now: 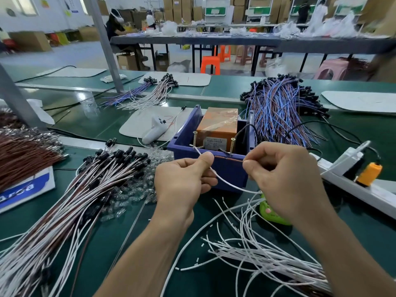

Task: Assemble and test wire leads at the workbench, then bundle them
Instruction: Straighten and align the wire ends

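Wire lead [228,159] spans left grip [182,181] and right grip [285,176] (pinched)

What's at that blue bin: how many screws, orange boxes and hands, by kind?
Upright screws: 2
Orange box: 1
Hands pinching the wire lead: 2, left hand and right hand
Total: 5

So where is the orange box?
In the head view, the orange box sits inside the blue bin at centre, just beyond the left hand and right hand.
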Tool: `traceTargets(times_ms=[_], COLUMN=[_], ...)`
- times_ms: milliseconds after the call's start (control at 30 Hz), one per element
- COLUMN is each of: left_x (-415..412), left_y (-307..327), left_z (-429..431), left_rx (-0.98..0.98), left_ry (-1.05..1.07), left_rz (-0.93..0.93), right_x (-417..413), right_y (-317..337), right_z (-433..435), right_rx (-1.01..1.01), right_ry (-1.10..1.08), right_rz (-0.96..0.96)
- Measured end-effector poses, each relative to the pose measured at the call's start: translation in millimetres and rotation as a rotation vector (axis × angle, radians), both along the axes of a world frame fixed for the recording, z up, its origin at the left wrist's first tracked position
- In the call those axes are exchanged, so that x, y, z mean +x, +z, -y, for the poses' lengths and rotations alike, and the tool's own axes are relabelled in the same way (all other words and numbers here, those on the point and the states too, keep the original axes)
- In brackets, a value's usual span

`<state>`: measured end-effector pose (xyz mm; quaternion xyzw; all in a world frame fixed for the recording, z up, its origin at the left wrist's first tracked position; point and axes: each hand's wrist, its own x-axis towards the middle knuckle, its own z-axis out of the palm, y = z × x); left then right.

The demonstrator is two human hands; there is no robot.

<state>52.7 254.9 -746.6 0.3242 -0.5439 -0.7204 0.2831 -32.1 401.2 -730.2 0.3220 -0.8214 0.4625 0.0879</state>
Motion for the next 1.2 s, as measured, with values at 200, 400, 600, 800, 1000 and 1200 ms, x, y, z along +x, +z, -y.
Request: traceTargets(times_ms=[200,400,600,800,1000,1200], left_x=[-6,-8,-10,-11,-11,-10], left_y=[-2,1,3,2,2,2], left_z=[0,5,8,8,9,9], left_rx=[0.015,0.051,0.057,0.041,0.033,0.02], left_ry=[-0.025,-0.007,-0.024,-0.044,-0.047,-0.051], left_rz=[0.027,0.009,0.004,0.008,0.005,0.002], right_x=[-3,-3,-1,0,-1,2], right_y=[-5,-4,-1,1,3,5], right_z=[0,1,2,3,2,3], right_rx=[0.003,-0.019,-0.032,-0.043,-0.06,-0.025], right_ry=[-0.004,-0.01,-0.04,-0.086,-0.096,-0.111], right_rz=[0.008,0.0,-0.03,-0.083,-0.085,-0.122])
